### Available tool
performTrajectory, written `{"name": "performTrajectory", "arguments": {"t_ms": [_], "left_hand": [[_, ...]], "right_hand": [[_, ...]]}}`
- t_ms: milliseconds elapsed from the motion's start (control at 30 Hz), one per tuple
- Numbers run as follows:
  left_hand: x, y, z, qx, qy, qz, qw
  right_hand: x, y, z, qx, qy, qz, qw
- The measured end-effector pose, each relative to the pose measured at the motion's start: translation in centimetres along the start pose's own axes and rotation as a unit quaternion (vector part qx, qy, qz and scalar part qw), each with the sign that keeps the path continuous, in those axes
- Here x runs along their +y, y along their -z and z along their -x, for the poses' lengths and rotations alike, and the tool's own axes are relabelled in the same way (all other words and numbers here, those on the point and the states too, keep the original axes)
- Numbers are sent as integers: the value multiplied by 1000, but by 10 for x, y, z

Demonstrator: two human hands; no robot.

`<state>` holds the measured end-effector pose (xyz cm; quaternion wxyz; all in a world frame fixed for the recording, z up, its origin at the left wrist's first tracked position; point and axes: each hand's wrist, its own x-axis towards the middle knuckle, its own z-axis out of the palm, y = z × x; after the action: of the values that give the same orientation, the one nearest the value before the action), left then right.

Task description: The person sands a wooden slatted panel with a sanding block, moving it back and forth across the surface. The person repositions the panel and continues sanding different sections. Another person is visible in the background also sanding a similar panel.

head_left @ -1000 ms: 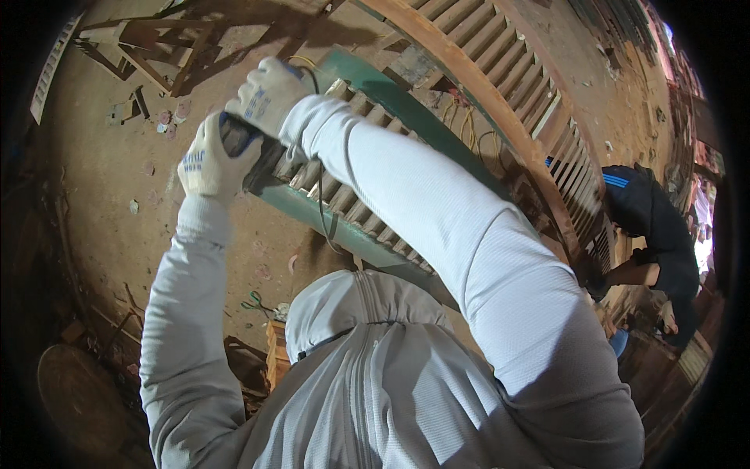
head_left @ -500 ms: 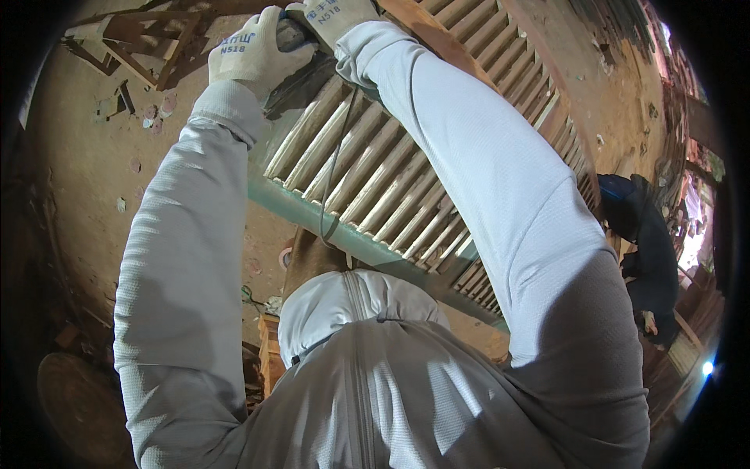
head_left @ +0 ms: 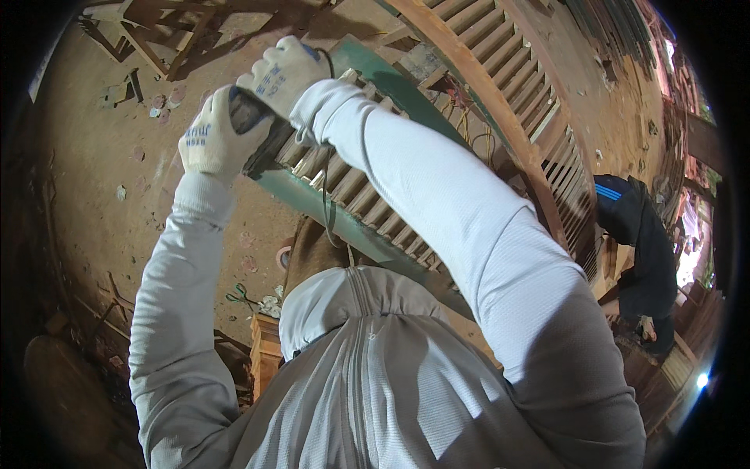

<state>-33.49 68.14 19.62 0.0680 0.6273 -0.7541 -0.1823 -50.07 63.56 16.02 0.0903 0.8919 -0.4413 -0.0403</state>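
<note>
Both my hands wear white knitted gloves and grip one dark corded power tool, which looks like a hand sander point(head_left: 248, 115). My left hand point(head_left: 220, 134) is wrapped round its near left side, while my right hand point(head_left: 285, 76) closes over its far side. The tool's working face is hidden. It sits at the left end of a slatted wooden panel point(head_left: 351, 186) with a green frame point(head_left: 301, 201). A dark cable point(head_left: 329, 215) loops over the panel toward my body. My right forearm covers much of the slats.
A second slatted panel point(head_left: 488, 51) with a curved-looking brown frame lies beyond. To the right, a person in dark clothes point(head_left: 641, 258) bends over. A wooden stand point(head_left: 168, 35) is at the far left. Green-handled scissors point(head_left: 238, 293) and a tape roll point(head_left: 283, 256) lie nearby.
Both hands have moved left and nearer with the sander, to the panel's left end. The green far edge of the panel and the gap behind it now show.
</note>
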Motion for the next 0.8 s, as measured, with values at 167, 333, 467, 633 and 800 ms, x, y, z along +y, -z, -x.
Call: {"name": "performTrajectory", "arguments": {"t_ms": [167, 333, 467, 633, 800], "left_hand": [[-19, 6, 54, 8, 35, -13, 999], [-25, 0, 72, -1, 76, -22, 997], [-8, 5, 47, 7, 40, -17, 999], [28, -5, -20, -8, -13, 3, 1000], [51, -14, -92, 5, -90, -34, 995]], "right_hand": [[-46, 19, 9, -4, 42, -62, 997], [-60, 19, 13, 11, 75, -59, 995], [-32, 20, 8, -23, 52, -51, 997], [33, 1, 9, -51, -13, 15, 998], [90, -13, 2, -66, -90, 64, 992]]}}
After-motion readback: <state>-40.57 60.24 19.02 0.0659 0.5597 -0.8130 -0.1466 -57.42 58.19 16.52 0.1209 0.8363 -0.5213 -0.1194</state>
